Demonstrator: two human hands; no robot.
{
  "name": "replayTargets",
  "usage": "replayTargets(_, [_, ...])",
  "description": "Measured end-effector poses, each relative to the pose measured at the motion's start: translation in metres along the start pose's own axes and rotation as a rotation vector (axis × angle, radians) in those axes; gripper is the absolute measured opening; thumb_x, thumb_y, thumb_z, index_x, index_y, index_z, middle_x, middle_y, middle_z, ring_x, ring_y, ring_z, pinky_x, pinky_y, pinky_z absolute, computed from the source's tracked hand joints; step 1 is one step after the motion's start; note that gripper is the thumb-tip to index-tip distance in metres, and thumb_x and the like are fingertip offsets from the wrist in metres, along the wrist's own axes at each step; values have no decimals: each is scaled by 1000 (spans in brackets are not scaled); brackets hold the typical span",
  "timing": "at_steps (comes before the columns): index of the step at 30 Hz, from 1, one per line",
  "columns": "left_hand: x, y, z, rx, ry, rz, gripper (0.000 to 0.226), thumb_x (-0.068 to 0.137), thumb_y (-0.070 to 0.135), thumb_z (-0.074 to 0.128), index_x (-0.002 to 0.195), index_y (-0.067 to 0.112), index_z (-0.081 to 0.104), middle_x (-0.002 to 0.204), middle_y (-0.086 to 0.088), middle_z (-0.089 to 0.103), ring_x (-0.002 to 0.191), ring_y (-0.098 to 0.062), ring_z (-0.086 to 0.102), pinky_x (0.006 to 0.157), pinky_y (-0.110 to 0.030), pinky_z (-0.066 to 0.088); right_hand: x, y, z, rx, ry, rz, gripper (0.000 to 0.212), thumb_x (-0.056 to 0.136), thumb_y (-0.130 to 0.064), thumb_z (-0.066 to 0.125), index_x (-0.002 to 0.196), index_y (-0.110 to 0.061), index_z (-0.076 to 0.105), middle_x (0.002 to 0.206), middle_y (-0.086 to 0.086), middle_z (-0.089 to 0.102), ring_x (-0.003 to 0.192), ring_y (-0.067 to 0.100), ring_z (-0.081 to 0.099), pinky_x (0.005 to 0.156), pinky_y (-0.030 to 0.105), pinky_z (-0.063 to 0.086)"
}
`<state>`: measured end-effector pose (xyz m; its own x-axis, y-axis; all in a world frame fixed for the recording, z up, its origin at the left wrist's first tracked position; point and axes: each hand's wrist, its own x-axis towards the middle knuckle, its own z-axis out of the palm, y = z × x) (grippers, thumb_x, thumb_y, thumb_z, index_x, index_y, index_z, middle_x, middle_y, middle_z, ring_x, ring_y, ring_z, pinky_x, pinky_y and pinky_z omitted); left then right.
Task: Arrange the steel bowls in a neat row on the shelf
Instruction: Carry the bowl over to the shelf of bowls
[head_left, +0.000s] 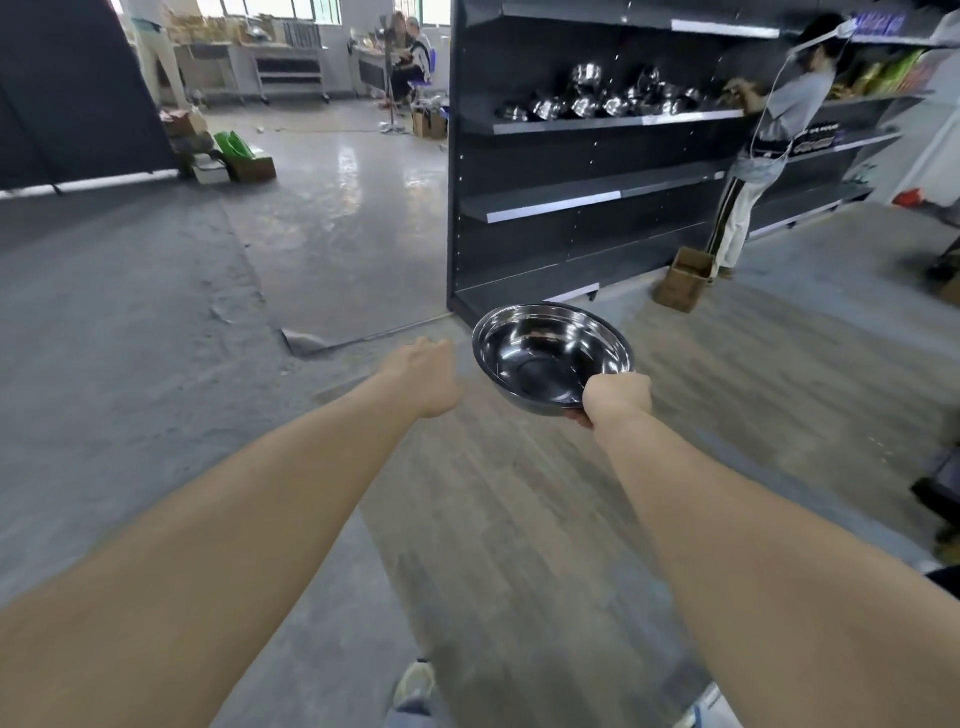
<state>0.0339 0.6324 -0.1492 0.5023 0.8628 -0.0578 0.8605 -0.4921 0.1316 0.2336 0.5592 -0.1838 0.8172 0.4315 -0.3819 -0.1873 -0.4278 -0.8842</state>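
Note:
My right hand (618, 397) grips a shiny steel bowl (545, 353) by its near rim, held upright over the floor in front of the dark shelf unit (550, 202). My left hand (423, 374) stretches forward beside the bowl, a little left of it, holding nothing; its fingers point away and are mostly hidden. Several more steel bowls (602, 101) lie jumbled on the second shelf board from the top, some stacked or tilted.
Another person (779, 119) stands at the shelf's right part, reaching onto it. A cardboard box (685, 278) sits on the floor by their feet. Boxes and a green bag (234, 150) lie at the left. People sit at tables far back.

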Motion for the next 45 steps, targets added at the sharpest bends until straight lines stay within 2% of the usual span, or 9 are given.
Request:
replayTargets(3, [65,-3,1,7,10,35,34,88,18,52,119,6,52,125,-17,56,114,-36,56,78,-36,41,37,-26,24,26,32,-31,52,83,7,49,133,-6,43,126,18,56,96,41,67,33,31,52])
replayTargets(9, [202,-3,-19,-30,7,99,41,87,22,53,126,9,48,127,-15,52,116,-35,54,78,-36,40,119,-96,62,38,79,-139,53,84,2,44,134,-15,47,114,11,57,82,36,65,26,19,41])
replayTargets(15, [319,9,-33,-28,15,124,34,90,27,53,120,11,48,122,-12,53,112,-34,54,82,-40,44,205,-158,86,83,144,-142,56,85,-4,45,139,-20,46,124,12,59,97,43,68,42,33,58])
replayTargets(19, [398,31,-33,-35,40,142,30,88,26,54,114,11,49,118,-12,53,108,-35,55,77,-40,42,277,-189,98,131,151,-133,57,87,-2,46,140,-22,46,124,10,55,100,42,66,32,27,51])
replayTargets(23, [473,62,-33,-15,57,147,36,88,26,54,120,10,48,118,-12,51,108,-35,55,76,-38,41,356,-222,106,141,140,-149,53,86,-3,46,137,-21,48,113,7,54,101,41,65,54,41,63])
replayTargets(28, [565,111,-44,8,63,132,42,89,28,52,127,11,46,123,-13,50,112,-35,53,80,-41,43,455,-272,103,143,92,-141,51,88,-3,45,136,-19,49,118,9,56,93,41,68,31,26,49])
replayTargets(33, [645,143,-52,2,61,96,54,90,31,52,139,12,41,130,-13,49,117,-35,53,87,-44,46,544,-322,109,107,51,-133,49,88,-2,44,134,-18,49,125,14,58,93,44,70,31,22,46])
replayTargets(39, [741,157,-39,14,23,52,50,88,30,52,134,12,44,128,-13,50,114,-35,53,86,-44,47,631,-347,147,10,-12,-120,44,90,0,42,132,-13,46,123,18,57,79,40,70,29,20,43])
replayTargets(45, [861,160,-15,-15,-3,46,44,86,27,53,128,13,48,124,-12,52,113,-36,54,84,-43,45,727,-377,197,-15,-32,-83,50,89,1,39,136,-15,42,123,16,54,85,42,70,28,20,43])
